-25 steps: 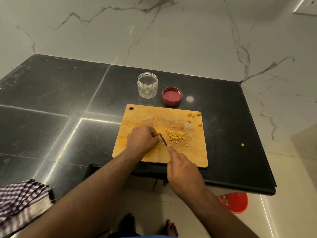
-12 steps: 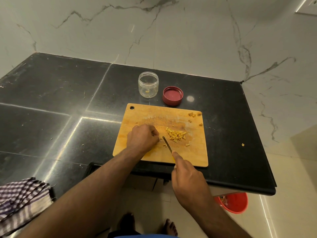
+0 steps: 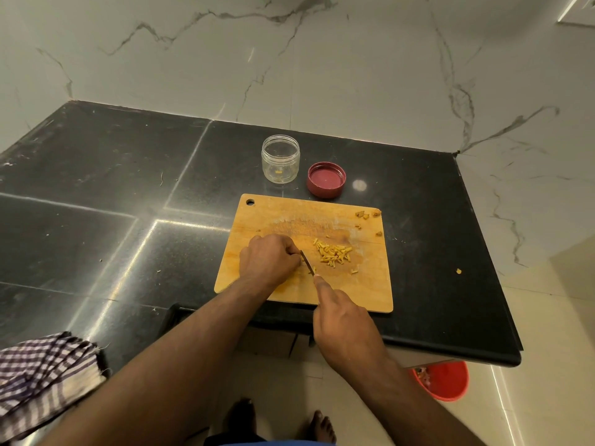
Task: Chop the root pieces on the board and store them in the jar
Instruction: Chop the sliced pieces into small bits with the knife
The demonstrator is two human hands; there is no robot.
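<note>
A person's left hand [image 3: 269,260] is curling over root pieces mid-board [image 3: 257,217] while the right hand [image 3: 343,320] is gripping a knife [image 3: 307,263]. Chopped root [image 3: 333,254] is lying just right of the blade. The open jar [image 3: 280,158] and lid [image 3: 325,179] are sitting beyond the board's far edge, near the counter's [image 3: 96,188] back.

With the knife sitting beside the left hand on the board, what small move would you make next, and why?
Probably press the knife down for another cut: the right hand holds it against the piece under the left hand, and the jar holds almost nothing.
</note>
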